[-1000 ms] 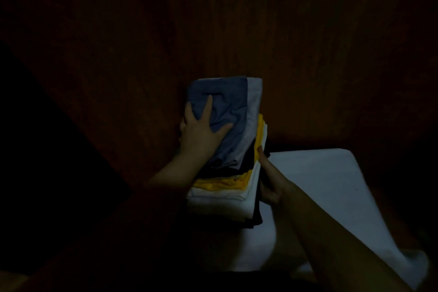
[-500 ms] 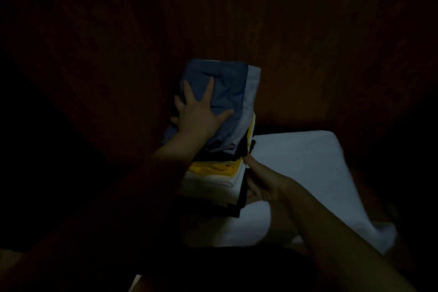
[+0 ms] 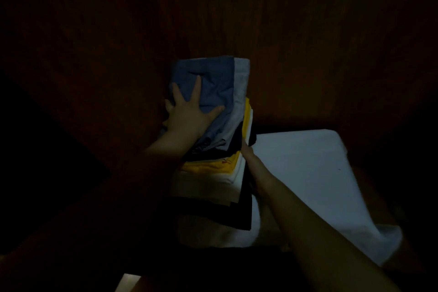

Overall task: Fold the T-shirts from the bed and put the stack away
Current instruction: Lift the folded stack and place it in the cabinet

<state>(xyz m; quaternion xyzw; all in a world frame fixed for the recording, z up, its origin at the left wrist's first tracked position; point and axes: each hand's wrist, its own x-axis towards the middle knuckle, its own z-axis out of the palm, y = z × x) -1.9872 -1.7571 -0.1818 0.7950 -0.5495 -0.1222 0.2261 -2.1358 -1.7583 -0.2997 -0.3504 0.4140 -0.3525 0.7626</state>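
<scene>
You're facing a dark reddish-brown wooden panel (image 3: 284, 31), with a white folded sheet (image 3: 320, 173) lying on the right. You're holding the stack of folded T-shirts (image 3: 213, 168) just left of it. Your left hand (image 3: 189, 116) is pressing flat on top, fingers spread, probably so the layers aren't sliding. Your right hand (image 3: 251, 163) is bracing the stack's side, fingers hidden, so I can't tell its grip.

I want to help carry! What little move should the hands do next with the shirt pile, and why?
Probably tuck the right hand under the stack before carrying it. The left hand presses flat on the blue shirt, but the right hand shows only at the stack's side, and layers look staggered.
</scene>
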